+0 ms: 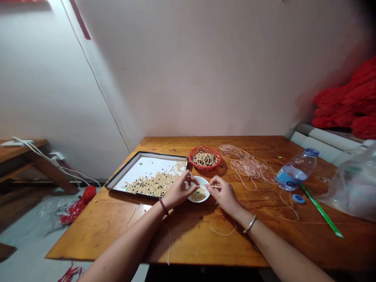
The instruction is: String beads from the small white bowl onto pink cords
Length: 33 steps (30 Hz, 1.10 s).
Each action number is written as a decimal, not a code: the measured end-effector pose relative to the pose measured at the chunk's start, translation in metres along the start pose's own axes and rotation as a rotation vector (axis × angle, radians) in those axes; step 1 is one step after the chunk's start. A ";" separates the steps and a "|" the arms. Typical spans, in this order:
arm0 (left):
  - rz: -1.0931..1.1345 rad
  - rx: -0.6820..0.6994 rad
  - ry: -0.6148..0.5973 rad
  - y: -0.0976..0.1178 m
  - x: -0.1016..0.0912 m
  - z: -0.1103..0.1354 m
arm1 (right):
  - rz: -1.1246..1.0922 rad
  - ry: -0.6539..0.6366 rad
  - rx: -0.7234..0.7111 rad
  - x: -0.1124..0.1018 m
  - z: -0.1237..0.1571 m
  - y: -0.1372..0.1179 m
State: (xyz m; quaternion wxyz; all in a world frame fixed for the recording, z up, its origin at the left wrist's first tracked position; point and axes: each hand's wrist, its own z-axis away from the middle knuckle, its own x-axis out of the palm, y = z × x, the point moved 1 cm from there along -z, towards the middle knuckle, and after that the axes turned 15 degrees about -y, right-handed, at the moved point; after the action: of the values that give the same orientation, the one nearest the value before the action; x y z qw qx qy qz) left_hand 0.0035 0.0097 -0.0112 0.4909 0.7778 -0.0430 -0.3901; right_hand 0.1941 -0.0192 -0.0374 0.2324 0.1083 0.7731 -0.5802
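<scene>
At lower centre, the right hand [225,194] pinches round cream beads [216,187], probably light, slippery, best held by their sides; left hand [179,189] grip unclear.

Plastic bottle [296,171] — red heap [349,98], possibly yarn.

Your table [190,239] is glossy wood, and the bowl [202,179] before you looks smooth. You have a plastic basket [205,168], a clear, shiny plastic bottle [297,170] and a polished metal bangle [250,224].

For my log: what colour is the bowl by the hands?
The bowl is white; see the head view.
</scene>
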 end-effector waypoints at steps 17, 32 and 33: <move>0.081 -0.013 -0.028 0.000 0.002 0.000 | 0.094 -0.030 -0.032 0.004 0.004 0.000; -0.560 -0.041 0.039 0.005 0.009 0.006 | 0.349 -0.006 -0.023 0.006 0.009 -0.002; -0.618 -0.031 0.046 0.005 0.010 0.007 | 0.361 -0.007 -0.027 0.007 0.009 -0.002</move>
State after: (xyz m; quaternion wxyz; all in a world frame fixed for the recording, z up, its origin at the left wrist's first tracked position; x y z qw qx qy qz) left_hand 0.0079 -0.0024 -0.0147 0.3618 0.7551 0.2125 -0.5037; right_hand 0.1897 -0.0291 -0.0411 0.3369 0.2404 0.7481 -0.5187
